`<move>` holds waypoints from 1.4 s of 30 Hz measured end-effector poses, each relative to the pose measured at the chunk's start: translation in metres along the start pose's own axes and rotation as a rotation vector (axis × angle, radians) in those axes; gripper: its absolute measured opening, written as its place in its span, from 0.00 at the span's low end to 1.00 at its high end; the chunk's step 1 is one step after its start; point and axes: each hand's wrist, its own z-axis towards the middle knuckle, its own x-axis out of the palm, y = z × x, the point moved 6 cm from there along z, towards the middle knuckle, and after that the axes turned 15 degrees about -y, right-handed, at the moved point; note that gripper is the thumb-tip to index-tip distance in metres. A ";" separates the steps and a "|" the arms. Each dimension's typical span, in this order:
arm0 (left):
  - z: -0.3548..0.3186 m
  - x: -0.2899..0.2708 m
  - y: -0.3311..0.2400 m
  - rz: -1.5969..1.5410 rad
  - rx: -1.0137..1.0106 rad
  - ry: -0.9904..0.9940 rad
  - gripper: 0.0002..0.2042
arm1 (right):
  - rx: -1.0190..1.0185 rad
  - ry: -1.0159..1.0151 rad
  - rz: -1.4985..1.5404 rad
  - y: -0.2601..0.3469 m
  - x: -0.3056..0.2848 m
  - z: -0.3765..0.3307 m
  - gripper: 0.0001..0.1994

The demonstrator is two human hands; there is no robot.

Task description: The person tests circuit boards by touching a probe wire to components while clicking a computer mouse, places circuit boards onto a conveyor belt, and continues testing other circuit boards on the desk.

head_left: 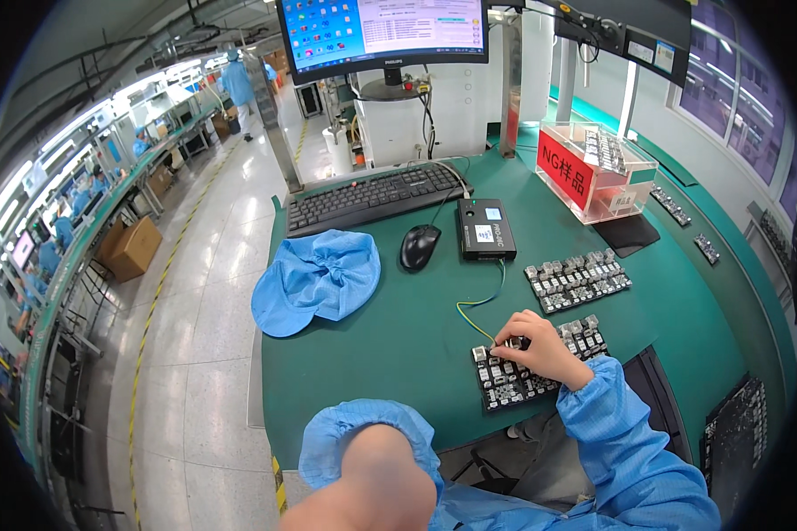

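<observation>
My right hand (536,347) is closed in a pinch at the end of a thin yellow-green wire (475,303). It rests over a black tray (505,396) packed with small clear-topped and white parts. The wire's tip is hidden by my fingers. At its other end, the wire runs into a small black electronic box (502,243) with a lit screen. My left hand (363,487) is raised close at the lower edge, blurred, its fingers out of sight. Beyond the right hand lies a second tray of similar parts (580,281).
A blue cloth cap (319,281), black mouse (420,247) and keyboard (376,200) lie on the green mat (390,363). A clear bin with a red label (584,177) stands at the far right. A monitor (385,35) rises behind. Loose part strips (671,205) lie at the right.
</observation>
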 end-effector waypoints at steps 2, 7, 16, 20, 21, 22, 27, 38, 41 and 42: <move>0.000 0.000 0.001 -0.007 -0.001 -0.002 0.23 | -0.002 -0.004 -0.005 -0.001 0.000 0.001 0.08; -0.011 -0.005 -0.016 -0.043 -0.003 -0.003 0.23 | -0.014 -0.023 -0.006 -0.004 -0.005 0.003 0.08; -0.012 -0.006 -0.028 -0.158 0.040 0.023 0.23 | -0.020 -0.022 0.012 -0.003 -0.001 -0.002 0.07; -0.010 0.008 -0.016 -0.250 0.133 0.046 0.27 | -0.009 -0.015 0.001 -0.005 -0.002 -0.003 0.07; -0.011 0.012 -0.016 -0.432 0.213 0.036 0.28 | -0.020 -0.011 -0.002 -0.004 -0.001 -0.002 0.07; -0.014 0.010 -0.018 -0.434 0.206 0.038 0.28 | -0.012 -0.007 0.002 -0.003 -0.002 -0.001 0.07; -0.017 0.008 -0.016 -0.019 0.213 -0.025 0.22 | -0.012 -0.017 0.015 -0.005 0.000 0.000 0.07; -0.011 -0.004 -0.022 -0.021 0.383 -0.064 0.13 | 0.018 -0.014 0.021 -0.002 -0.005 -0.002 0.07; -0.007 -0.004 -0.020 -0.045 0.369 -0.006 0.15 | 0.027 -0.006 0.007 -0.004 -0.004 -0.002 0.07; -0.006 -0.003 -0.020 -0.092 0.341 0.053 0.16 | 0.040 -0.001 0.008 -0.002 -0.004 -0.001 0.07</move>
